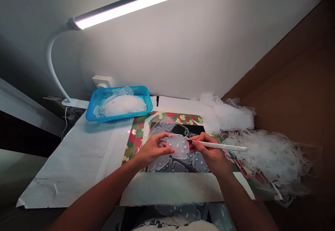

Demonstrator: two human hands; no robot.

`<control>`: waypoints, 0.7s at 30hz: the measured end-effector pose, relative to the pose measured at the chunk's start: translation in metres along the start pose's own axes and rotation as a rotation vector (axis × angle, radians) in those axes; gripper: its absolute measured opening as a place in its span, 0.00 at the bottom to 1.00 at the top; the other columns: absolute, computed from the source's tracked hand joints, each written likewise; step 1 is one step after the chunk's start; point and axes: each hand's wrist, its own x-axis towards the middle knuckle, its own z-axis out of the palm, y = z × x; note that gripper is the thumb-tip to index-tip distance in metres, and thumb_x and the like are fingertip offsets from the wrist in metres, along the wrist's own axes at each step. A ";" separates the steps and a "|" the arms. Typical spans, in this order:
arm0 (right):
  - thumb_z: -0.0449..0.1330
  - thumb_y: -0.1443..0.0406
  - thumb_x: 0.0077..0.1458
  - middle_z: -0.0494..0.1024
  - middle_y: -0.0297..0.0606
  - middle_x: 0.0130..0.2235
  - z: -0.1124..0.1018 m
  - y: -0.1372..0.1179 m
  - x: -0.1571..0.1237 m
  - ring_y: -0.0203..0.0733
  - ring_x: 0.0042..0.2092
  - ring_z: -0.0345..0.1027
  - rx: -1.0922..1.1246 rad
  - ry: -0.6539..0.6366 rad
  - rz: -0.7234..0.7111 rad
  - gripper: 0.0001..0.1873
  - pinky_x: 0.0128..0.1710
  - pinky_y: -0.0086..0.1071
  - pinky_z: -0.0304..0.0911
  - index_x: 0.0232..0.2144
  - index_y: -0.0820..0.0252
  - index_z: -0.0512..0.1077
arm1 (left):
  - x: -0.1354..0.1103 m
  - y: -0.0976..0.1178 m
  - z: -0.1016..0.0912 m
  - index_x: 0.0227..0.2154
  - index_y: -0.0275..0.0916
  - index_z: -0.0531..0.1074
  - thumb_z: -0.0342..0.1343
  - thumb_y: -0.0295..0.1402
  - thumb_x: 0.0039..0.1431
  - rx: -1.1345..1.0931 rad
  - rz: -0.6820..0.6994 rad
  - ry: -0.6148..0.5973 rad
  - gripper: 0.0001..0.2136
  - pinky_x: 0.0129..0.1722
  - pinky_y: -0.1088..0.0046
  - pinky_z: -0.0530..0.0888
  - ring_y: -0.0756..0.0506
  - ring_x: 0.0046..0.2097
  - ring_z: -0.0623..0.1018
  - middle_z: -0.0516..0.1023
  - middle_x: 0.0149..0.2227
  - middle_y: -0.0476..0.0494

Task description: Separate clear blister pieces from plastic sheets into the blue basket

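My left hand (157, 149) pinches the left edge of a translucent, squarish plastic piece (178, 147) with wavy corners and small raised white bits. In my right hand (209, 150) is a slim white pen-shaped tool (226, 146) with a dark tip. That tip meets the piece's upper right edge, and my right fingertips are close to the same side. I cannot make out exactly what kind of tip it is. Beneath both hands, similar clear pieces (178, 166) lie spread over a black sheet (197, 130).
A blue basket (119, 119) holding a heap of clear pieces (124, 105) stands at the back left. Stacked white sheets (222, 116) and a tangle of clear offcuts (267, 157) lie at right. Pink-handled scissors (240, 166) rest beside them. A lamp (54, 70) arches overhead.
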 end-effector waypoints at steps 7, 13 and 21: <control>0.63 0.55 0.55 0.79 0.39 0.37 -0.004 0.010 0.003 0.41 0.33 0.70 -0.032 0.002 0.027 0.12 0.35 0.35 0.70 0.27 0.56 0.73 | -0.001 -0.004 0.001 0.54 0.37 0.69 0.68 0.36 0.47 0.043 0.038 -0.035 0.30 0.35 0.72 0.73 0.44 0.36 0.80 0.81 0.33 0.43; 0.63 0.54 0.55 0.79 0.41 0.37 -0.002 0.006 0.000 0.43 0.35 0.72 -0.077 -0.093 0.049 0.13 0.38 0.37 0.68 0.26 0.56 0.71 | 0.004 -0.004 0.002 0.43 0.38 0.75 0.60 0.43 0.56 0.263 0.122 0.182 0.16 0.30 0.75 0.68 0.48 0.32 0.75 0.78 0.33 0.44; 0.58 0.57 0.55 0.79 0.39 0.42 0.040 0.027 0.072 0.46 0.44 0.71 -0.336 -0.071 -0.095 0.13 0.45 0.37 0.63 0.23 0.56 0.65 | 0.016 0.008 -0.051 0.21 0.37 0.68 0.56 0.39 0.57 0.730 0.189 0.598 0.13 0.25 0.75 0.57 0.50 0.25 0.64 0.63 0.21 0.52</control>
